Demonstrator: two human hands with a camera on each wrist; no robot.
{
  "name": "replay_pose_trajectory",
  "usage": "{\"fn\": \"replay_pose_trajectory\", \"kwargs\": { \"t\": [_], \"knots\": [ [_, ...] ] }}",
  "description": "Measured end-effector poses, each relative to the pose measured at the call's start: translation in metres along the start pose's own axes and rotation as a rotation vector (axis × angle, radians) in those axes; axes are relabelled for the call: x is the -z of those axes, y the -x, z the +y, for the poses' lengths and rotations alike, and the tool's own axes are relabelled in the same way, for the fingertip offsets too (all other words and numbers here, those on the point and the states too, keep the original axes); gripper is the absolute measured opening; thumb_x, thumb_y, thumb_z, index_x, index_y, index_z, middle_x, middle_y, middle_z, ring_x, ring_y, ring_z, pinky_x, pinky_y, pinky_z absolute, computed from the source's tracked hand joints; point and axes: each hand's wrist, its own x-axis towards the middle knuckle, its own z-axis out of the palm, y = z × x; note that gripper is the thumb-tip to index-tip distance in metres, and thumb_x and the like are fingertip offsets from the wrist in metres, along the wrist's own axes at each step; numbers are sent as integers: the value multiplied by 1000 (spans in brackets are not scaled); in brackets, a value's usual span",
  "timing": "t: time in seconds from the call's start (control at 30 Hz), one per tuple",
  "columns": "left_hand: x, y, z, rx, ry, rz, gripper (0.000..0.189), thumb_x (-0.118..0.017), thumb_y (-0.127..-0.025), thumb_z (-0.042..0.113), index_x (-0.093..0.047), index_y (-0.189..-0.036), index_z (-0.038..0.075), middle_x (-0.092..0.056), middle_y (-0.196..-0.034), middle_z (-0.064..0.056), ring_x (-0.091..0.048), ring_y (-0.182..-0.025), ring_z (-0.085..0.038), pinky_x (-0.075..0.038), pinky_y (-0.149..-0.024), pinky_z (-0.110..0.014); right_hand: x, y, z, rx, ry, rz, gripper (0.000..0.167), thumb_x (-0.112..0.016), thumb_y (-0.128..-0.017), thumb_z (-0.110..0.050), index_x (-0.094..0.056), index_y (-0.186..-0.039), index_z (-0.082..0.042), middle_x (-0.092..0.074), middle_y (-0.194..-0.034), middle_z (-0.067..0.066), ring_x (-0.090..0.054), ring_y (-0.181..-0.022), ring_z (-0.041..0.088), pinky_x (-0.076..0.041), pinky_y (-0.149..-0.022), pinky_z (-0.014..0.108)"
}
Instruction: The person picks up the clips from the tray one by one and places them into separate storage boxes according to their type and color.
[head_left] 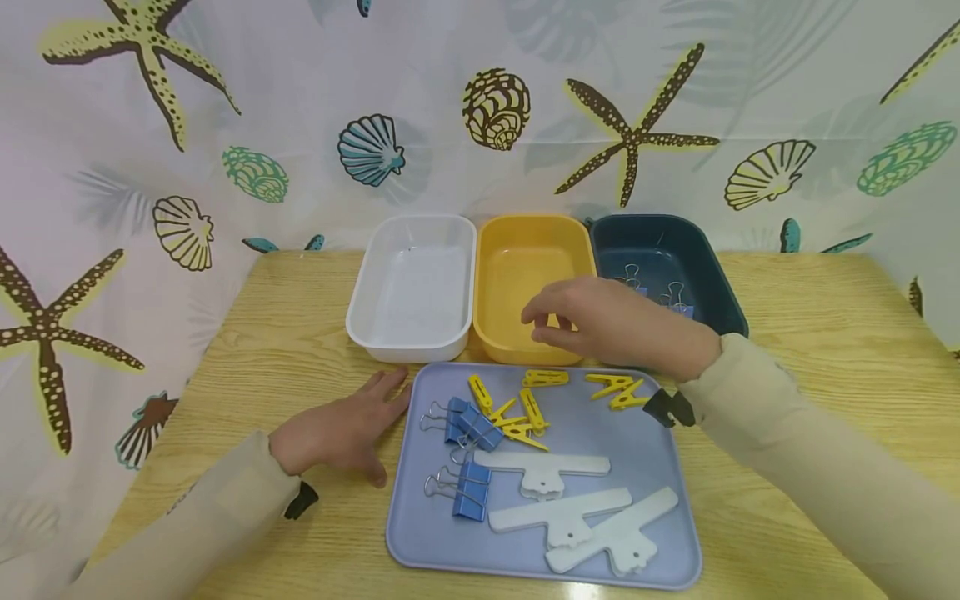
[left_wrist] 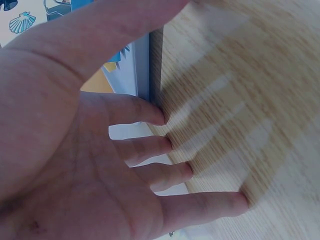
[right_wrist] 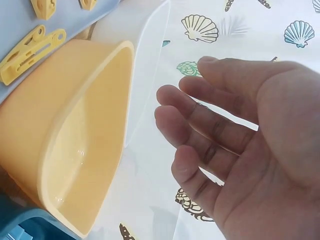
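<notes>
My right hand (head_left: 607,321) hovers over the yellow bin (head_left: 498,287), its fingers loosely bent and nothing between them in the right wrist view. Fingertips of my left hand (head_left: 341,429) rest on the wooden table beside the left edge of a grey-blue tray (head_left: 435,546). On that tray lie blue binder clips (head_left: 472,492) at the left, several small yellow clothespins (head_left: 532,408) along the far side, and three white bag clips (head_left: 558,508) nearer the front. More binder clips (head_left: 682,310) sit in the dark blue bin (head_left: 652,242), partly hidden by my right hand.
To the left of the yellow bin stands a white bin (head_left: 416,292); the three bins form a row behind the tray. A white curtain (head_left: 442,67) with starfish and shells hangs behind the table (head_left: 810,333) and along its left side.
</notes>
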Motion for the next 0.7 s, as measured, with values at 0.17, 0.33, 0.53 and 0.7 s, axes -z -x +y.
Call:
{"fn": "replay_pose_trajectory", "kwargs": {
  "t": [0.17, 0.33, 0.53, 0.7],
  "knots": [
    [1, 0, 0, 4, 2, -3, 112, -87, -66, 19, -19, -152, 0, -3, -161, -24, -8, -145, -51, -28, -115, -57, -3, -1, -2, 13, 3, -4, 26, -70, -89, -22, -70, -114, -15, -71, -109, -2, -61, -84, 13, -55, -77, 29],
    [2, 1, 1, 7, 1, 1, 112, -87, -66, 19, -18, -152, -1, -3, -160, -25, -9, -145, -52, -28, -114, -57, -5, -1, -3, 38, -2, -15, 26, -70, -89, -22, -70, -114, -16, -71, -106, -4, -59, -81, 11, -54, -75, 27],
    [3, 1, 3, 11, 8, -4, 112, -87, -66, 18, -18, -153, 0, -4, -161, -25, -9, -145, -51, -28, -114, -57, -7, -1, -7, 57, -2, -29, 25, -70, -89, -22, -71, -113, -16, -71, -105, -5, -59, -82, 11, -53, -75, 26],
    [2, 1, 2, 9, 11, -5, 113, -87, -66, 18, -18, -153, 1, -3, -161, -25, -9, -145, -51, -28, -115, -56, -10, 0, -10, 65, -12, -27, 25, -70, -89, -24, -71, -113, -18, -70, -105, -6, -59, -82, 10, -53, -76, 25]
  ]
}}
